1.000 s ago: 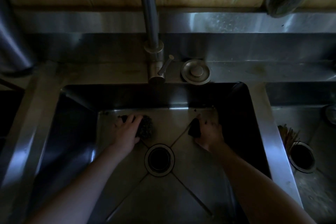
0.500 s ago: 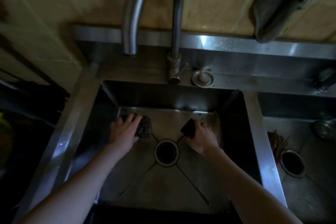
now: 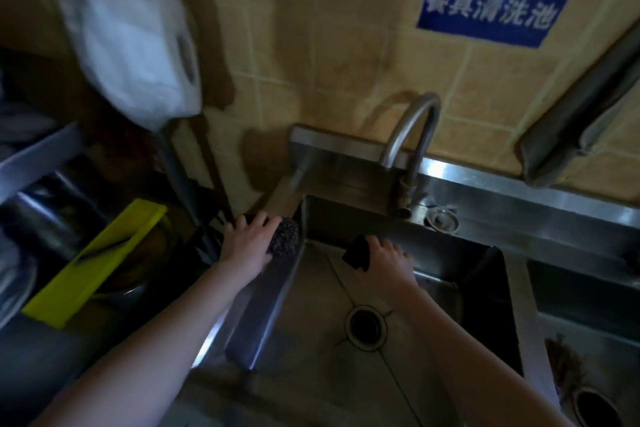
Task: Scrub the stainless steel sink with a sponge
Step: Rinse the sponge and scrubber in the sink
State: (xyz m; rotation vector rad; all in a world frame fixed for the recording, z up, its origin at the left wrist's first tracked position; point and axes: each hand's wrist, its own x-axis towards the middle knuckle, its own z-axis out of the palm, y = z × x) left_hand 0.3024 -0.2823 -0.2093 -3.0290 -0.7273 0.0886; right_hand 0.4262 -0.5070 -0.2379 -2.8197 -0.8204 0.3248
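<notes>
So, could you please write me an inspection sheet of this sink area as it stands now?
Surface: stainless steel sink, bare metal floor, dimly lit; drain open.
Job's things: dark sponge at the back of the basin floor.
Clutter: steel-wool scourer at the sink's back-left corner.
Grippers: left hand holds the scourer; right hand grips the sponge.
Cables: nothing seen.
Surroundings: faucet behind the basin; blue sign on the tiled wall; yellow flat object left of the sink; second basin to the right.
</notes>
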